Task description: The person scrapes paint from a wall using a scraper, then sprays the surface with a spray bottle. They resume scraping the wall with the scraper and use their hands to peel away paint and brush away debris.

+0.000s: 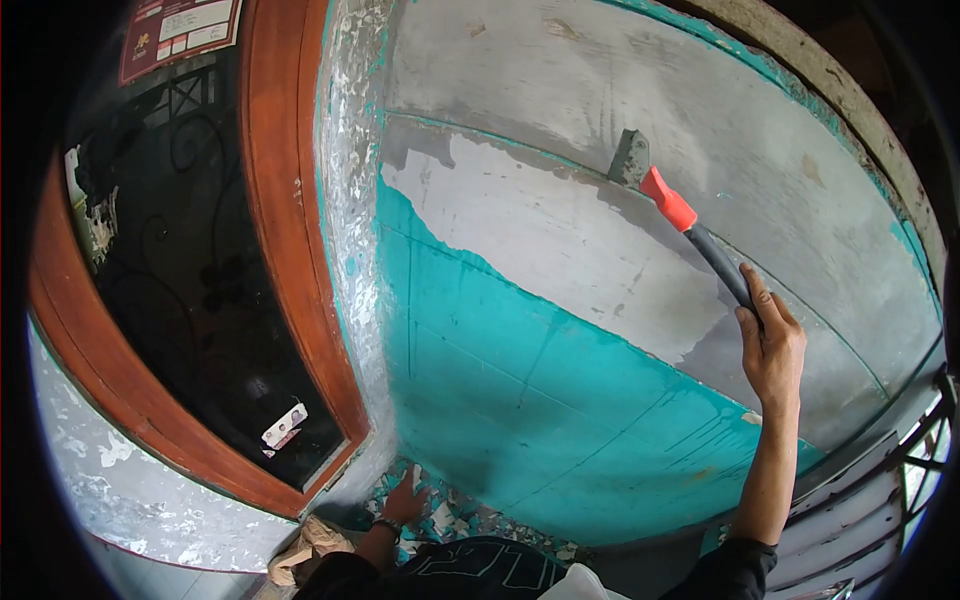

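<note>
My right hand [775, 345] is wrapped round the black handle of a paint scraper [715, 260]. The scraper has a red collar and a wide grey blade, which lies at a groove in the wall [520, 60], between bare grey cement and a pale stripped patch [570, 260]. Turquoise paint [540, 400] covers the wall below that patch. Low down by the corner, my left hand [405, 500] hangs with its fingers apart and nothing in them. Beyond it are paint flakes [445, 518] on the ground.
To the left stands a brown wooden frame [285, 200] around dark glass, with a sticker [285, 428] and a torn poster [180, 35]. A crumpled brown bag [312, 545] lies by the corner. At the right is a metal gate [860, 510].
</note>
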Available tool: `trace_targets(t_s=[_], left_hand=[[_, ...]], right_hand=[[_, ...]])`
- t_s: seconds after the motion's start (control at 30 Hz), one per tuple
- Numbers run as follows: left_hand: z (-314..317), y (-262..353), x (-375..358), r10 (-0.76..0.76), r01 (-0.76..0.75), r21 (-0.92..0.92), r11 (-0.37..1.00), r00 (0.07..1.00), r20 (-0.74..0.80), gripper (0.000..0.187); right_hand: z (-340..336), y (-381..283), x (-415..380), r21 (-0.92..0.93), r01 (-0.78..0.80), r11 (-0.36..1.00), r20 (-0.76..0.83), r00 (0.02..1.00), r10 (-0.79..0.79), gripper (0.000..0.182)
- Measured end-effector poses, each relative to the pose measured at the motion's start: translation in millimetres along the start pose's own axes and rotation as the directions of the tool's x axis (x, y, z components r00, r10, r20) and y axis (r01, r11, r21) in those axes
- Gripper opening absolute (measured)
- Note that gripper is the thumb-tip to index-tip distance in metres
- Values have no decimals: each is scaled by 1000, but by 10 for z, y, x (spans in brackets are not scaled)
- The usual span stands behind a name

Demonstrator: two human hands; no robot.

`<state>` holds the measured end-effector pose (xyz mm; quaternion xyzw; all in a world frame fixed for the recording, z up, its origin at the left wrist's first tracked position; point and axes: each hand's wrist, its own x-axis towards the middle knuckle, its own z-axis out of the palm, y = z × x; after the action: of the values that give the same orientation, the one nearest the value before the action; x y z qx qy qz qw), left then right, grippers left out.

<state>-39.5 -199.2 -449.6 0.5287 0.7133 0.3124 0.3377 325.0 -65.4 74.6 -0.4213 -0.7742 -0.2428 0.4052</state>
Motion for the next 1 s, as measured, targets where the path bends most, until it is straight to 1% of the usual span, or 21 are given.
trace_targets(t_s=[0.03,0.07,0.13,0.17,0.23,0.27,0.3,0.33,0.4,0.47,0.53,0.57,0.63,0.67,0.7,0.77,0.8,0.9,0.93,0.97,1.0], left_hand=[[-18,-81,-144,-135,134,19,991,988,75,87],[23,-259,-241,-137,136,20,990,988,75,87],[88,-622,-416,-320,306,111,946,937,139,89],[50,-664,-497,-322,308,116,944,936,140,89],[6,-748,-661,-379,358,176,917,920,104,89],[28,-875,-677,-379,359,176,917,920,103,89],[57,-999,-689,-398,380,185,906,915,69,89],[54,-997,-726,-417,403,193,894,908,37,89],[53,-982,-785,-440,426,199,883,898,31,89],[-10,-749,-829,-464,450,205,869,886,19,88],[-33,-583,-853,-500,483,230,845,866,18,87],[49,-727,-835,-506,490,228,842,863,14,87],[260,-1007,-761,-464,462,99,882,886,1,84],[230,-855,-760,-513,509,93,856,858,24,84],[284,-846,-768,-519,515,94,852,855,19,84],[331,-772,-722,-445,447,103,888,894,-47,89],[316,-689,-736,-421,422,72,904,907,-24,84],[294,-556,-704,-407,412,117,904,911,-66,82],[291,-566,-709,-372,381,114,918,924,-93,80],[274,-612,-687,-372,383,119,916,922,-104,80],[262,-659,-676,-369,375,51,925,924,-98,77]], right_hand=[[15,14,-7,1,0,1000,4,1000,0,47],[35,21,-15,-5,10,1000,-4,1000,-10,48],[81,48,-40,-11,13,1000,-12,1000,-13,49],[115,68,-42,-5,19,1000,-9,1000,-19,50],[205,80,-2,2,28,1000,-7,1000,-28,51],[263,61,40,1,68,998,-19,997,-68,52],[307,29,84,0,108,994,-30,994,-108,52],[321,-22,124,-46,83,995,5,997,-83,52],[416,-59,190,-27,102,994,0,995,-102,50],[518,-157,287,-2,121,993,-8,993,-121,48],[643,-345,429,32,132,991,35,991,-133,43],[699,-428,496,40,134,990,36,990,-136,43],[803,-560,621,167,81,983,89,991,-97,42],[871,-590,655,249,65,966,110,989,-95,42],[940,-631,659,256,64,964,111,989,-95,42],[1111,-706,649,344,-39,938,177,984,-24,41],[1263,-706,609,386,53,921,56,995,-81,40],[1322,-841,454,402,75,913,83,990,-118,40],[1348,-807,330,456,151,877,127,964,-232,39],[1269,-810,187,404,177,898,203,939,-277,39],[1190,-815,28,351,210,912,281,906,-317,39]])
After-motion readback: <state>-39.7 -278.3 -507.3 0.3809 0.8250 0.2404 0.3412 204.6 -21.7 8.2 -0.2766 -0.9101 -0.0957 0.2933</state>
